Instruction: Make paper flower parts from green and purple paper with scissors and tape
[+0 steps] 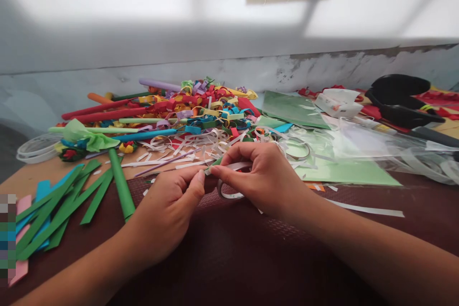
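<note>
My left hand (175, 205) and my right hand (267, 177) meet at the middle of the view, fingertips pinched close together. Between them shows a small piece of green paper strip (216, 163), with a white bit at its near end. A white strip (239, 166) passes behind my right thumb, under the curled fingers. Just below the right fingers is a ring that looks like a tape roll (231, 195), partly hidden by the hand; whether it is held or lies on the surface I cannot tell. Both hands are closed, and the fingers cover most of the green strip.
Green strips (66, 205) lie left beside a rolled green paper tube (121, 184). Behind are a heap of colourful paper chains (201, 105) and white scraps (193, 141). To the right are light green sheets (347, 172), plastic wrapping (373, 138) and a black case (401, 100).
</note>
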The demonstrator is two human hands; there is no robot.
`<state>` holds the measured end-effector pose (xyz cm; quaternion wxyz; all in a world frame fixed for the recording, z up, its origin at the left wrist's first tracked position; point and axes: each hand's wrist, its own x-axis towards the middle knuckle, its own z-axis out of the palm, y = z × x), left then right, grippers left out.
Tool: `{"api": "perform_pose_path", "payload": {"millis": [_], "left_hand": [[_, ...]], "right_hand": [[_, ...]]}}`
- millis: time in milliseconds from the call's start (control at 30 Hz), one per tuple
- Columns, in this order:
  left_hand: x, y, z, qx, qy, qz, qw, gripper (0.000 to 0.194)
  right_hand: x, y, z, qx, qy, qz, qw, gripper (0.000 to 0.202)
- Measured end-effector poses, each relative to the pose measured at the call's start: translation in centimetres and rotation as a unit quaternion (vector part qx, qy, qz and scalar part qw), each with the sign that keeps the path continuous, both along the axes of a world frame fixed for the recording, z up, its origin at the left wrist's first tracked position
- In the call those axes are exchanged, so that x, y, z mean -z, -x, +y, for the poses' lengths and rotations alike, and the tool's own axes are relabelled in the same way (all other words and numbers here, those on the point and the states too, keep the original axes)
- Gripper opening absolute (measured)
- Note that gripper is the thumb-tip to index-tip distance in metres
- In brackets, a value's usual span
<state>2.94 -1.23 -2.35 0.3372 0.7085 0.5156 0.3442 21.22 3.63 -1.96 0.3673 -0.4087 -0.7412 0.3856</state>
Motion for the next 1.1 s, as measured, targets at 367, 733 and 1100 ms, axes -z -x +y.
{"api": "perform_pose_path", "payload": {"millis": [367, 733, 1100], "left_hand": [[-0.32, -0.27, -0.16, -0.015, -0.013, -0.017, 1.000, 0.039], [-0.33, -0.11, -0.01, -0.063, -0.024, 0.076, 0.995, 0.042], [0.00, -0.07, 0.42, -0.040, 0.016, 0.013, 0.999, 0.040]], "right_hand": [[0.01, 0.17, -0.18, -0.012, -0.037, -0.011, 0.999, 0.014], [-0.27, -0.58, 0.18, -0.006, -0.121, -0.106, 0.987, 0.008], [-0.13, -0.08, 0.05, -0.015, -0.143, -0.138, 0.980, 0.007]]}}
